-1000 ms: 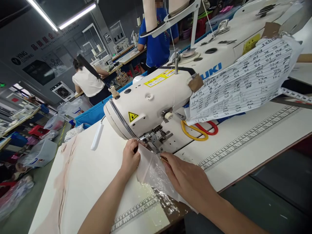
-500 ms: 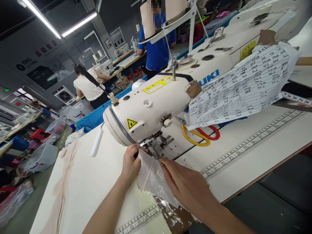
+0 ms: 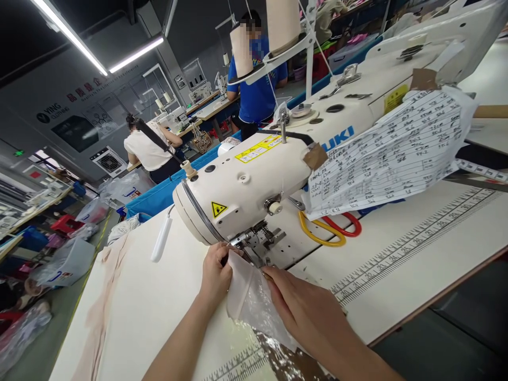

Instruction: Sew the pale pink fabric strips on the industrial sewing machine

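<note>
Left hand (image 3: 216,272): clamped on the edge of a pale, sheer fabric (image 3: 240,286), close to the needle area of a white Juki sewing machine (image 3: 246,185).
Right hand (image 3: 307,304): closed on a slim metal tool (image 3: 265,273), its tip by the presser foot; the tool's exact type cannot be told.
Fabric: between the two hands, its upper end at the machine's needle area, its glossy lower part falling toward the front edge of the worktop (image 3: 159,291).
Worktop: printed with ruler scales (image 3: 405,243), with a length of pink fabric (image 3: 103,296) lying at the far left.
Machine: hung with a handwritten sheet (image 3: 389,153), held by brown tape (image 3: 315,156); a yellow loop handle (image 3: 325,242) and a red loop handle (image 3: 349,233) show beneath the paper.
Thread stand: two pale cones (image 3: 242,53) above the machine.
Shop floor: a person in a blue shirt (image 3: 254,95) and another in a white top (image 3: 148,148) at neighboring stations.
</note>
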The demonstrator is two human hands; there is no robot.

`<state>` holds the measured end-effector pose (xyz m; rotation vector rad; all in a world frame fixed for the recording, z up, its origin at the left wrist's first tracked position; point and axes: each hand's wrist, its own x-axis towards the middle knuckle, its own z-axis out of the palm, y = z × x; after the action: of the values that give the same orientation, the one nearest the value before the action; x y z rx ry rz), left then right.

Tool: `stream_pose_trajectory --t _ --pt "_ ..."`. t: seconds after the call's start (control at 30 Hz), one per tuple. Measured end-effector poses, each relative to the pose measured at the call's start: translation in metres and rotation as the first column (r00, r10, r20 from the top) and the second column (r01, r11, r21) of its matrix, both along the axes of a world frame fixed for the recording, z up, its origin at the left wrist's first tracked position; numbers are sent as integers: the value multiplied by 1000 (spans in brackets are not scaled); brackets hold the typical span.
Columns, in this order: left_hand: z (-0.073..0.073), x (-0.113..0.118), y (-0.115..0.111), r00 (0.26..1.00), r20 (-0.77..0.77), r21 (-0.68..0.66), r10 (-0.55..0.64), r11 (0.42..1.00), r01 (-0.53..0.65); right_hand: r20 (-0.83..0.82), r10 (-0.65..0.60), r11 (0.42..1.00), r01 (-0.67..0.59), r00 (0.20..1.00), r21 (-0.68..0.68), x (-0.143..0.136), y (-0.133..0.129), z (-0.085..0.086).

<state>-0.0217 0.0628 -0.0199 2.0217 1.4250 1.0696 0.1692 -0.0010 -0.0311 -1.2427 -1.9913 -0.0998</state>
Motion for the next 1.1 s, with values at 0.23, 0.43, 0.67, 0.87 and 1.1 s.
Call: stream_pose_trajectory --t 0.23,0.43,0.67,0.87,1.1 --pt "-3 -1 0 1000 -31 31 3 1000 -2 7 3 1000 -3 1000 -14 -1 1 -3" --pt "-6 1 2 986 -165 111 20 994 -2 89 -30 1000 29 996 11 -3 1 -9" --pt "-9 1 3 971 -236 220 44 975 9 124 -59 998 56 991 29 -4 0 -8" --pt "-5 -3 1 989 -145 66 30 998 -20 126 -55 997 60 991 -38 -5 -1 -4" --pt "-5 -4 2 982 -189 167 23 986 9 155 -107 988 123 982 -96 -9 2 0"
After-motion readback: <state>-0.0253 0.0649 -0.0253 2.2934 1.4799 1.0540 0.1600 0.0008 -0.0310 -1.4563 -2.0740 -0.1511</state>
